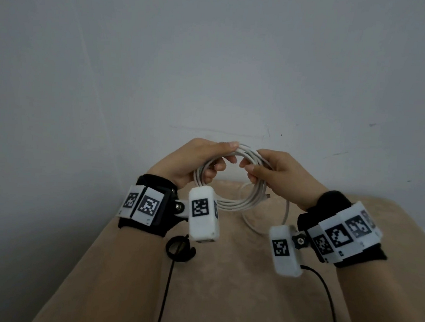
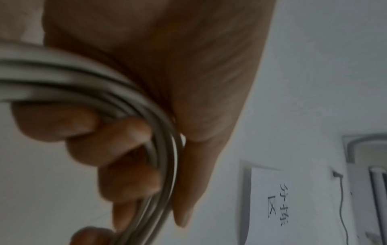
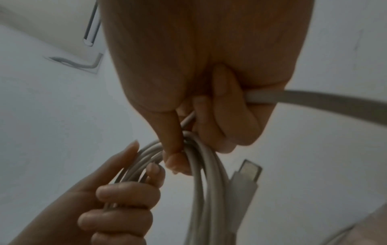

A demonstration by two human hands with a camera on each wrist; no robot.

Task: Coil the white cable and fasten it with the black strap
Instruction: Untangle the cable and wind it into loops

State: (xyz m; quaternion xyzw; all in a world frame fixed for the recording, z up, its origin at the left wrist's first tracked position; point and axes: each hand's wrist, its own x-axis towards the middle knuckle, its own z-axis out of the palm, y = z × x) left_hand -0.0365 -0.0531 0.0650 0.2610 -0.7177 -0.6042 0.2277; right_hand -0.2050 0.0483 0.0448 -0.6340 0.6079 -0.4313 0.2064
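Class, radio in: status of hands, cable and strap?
Both hands, left hand and right hand, gripping coiled white cable. Black strap loop unused on beige table.

We hold both forearms forward and raised, wrists close together. Our left hand [image 1: 196, 159] curls its fingers [image 2: 117, 140] round the white cable [image 1: 238, 201], thumb laid along the top of the coil. Our right hand [image 1: 276, 173] faces it, just beside, thumb and curled fingers [image 3: 222, 126] pinching the same coil. The fingertips of the two hands nearly meet.
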